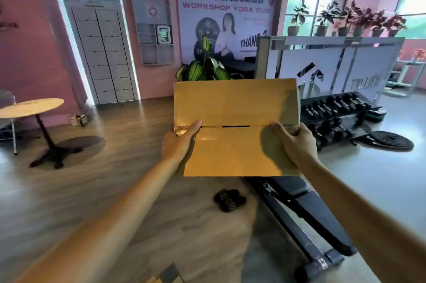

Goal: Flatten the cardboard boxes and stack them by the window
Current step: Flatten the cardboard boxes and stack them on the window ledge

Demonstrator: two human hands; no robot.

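The cardboard box (235, 128) was held in the air, its long axis level between the grips. The left hand (178, 142) and right hand (292, 142) each pinched one end of the centre seam.

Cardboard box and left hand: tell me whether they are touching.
Touching. The head view shows the left hand gripping the cardboard box at its left edge, thumb laid over the center seam; the right hand grips the opposite edge.
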